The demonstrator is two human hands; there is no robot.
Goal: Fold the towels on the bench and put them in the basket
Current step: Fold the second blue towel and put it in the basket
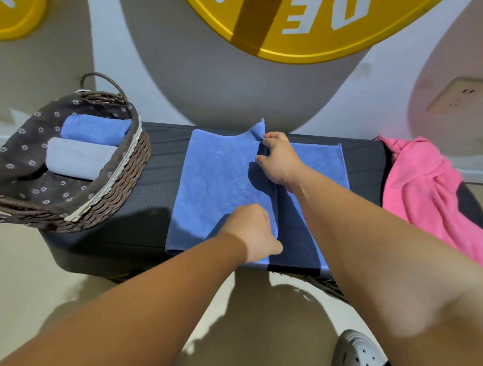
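A blue towel (pixel 221 181) lies spread on the dark bench (pixel 141 203), with its left part doubled over toward the right. My right hand (pixel 278 162) pinches the folded flap's far corner near the back edge. My left hand (pixel 253 232) grips the same flap's near edge close to the front of the bench. A crumpled pink towel (pixel 426 191) hangs over the right end of the bench. At the left end stands a wicker basket (pixel 119 193) with a dark flowered lining; inside it lie a rolled blue towel (pixel 94 129) and a rolled grey towel (pixel 78 158).
A wall with a large yellow disc (pixel 310 22) rises just behind the bench, with a wall socket (pixel 460 94) at the right. The floor below is beige, and my grey perforated shoe (pixel 355 349) shows at the bottom right.
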